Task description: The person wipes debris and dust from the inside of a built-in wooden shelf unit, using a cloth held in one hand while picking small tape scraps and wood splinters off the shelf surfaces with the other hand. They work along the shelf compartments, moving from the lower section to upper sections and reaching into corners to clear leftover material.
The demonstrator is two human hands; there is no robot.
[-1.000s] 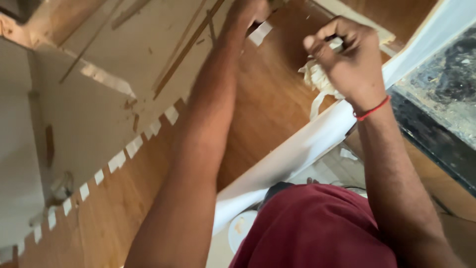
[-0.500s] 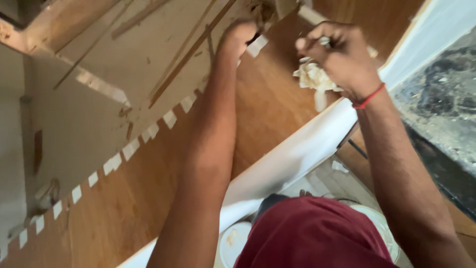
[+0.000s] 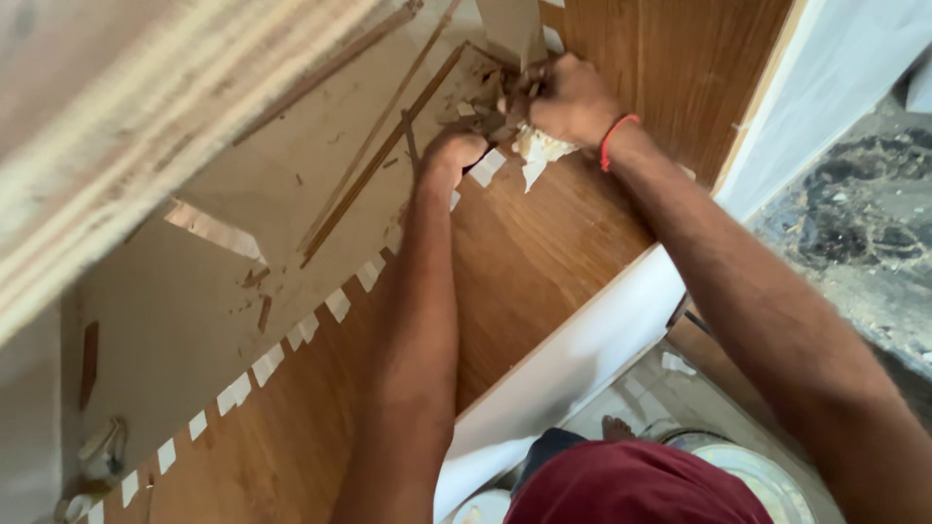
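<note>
My left hand (image 3: pixel 452 152) is closed into a fist and pressed on the seam where a pale bare board (image 3: pixel 223 281) meets a brown wood-grain panel (image 3: pixel 529 257). My right hand (image 3: pixel 563 97), with a red thread at the wrist, is shut on a wad of crumpled whitish tape strips (image 3: pixel 536 150), held just right of my left hand. A row of short white tape pieces (image 3: pixel 301 330) runs diagonally along the seam.
Thin wooden strips (image 3: pixel 383 155) lie across the pale board. A white edge band (image 3: pixel 582 359) borders the brown panel. Dark speckled stone floor (image 3: pixel 854 233) lies at right. A maroon garment (image 3: pixel 641 485) and a white round container (image 3: pixel 767 480) are below.
The view has shifted so both hands sit lower in frame. My right hand with the tape wad has moved left, close to my left hand at the seam.
</note>
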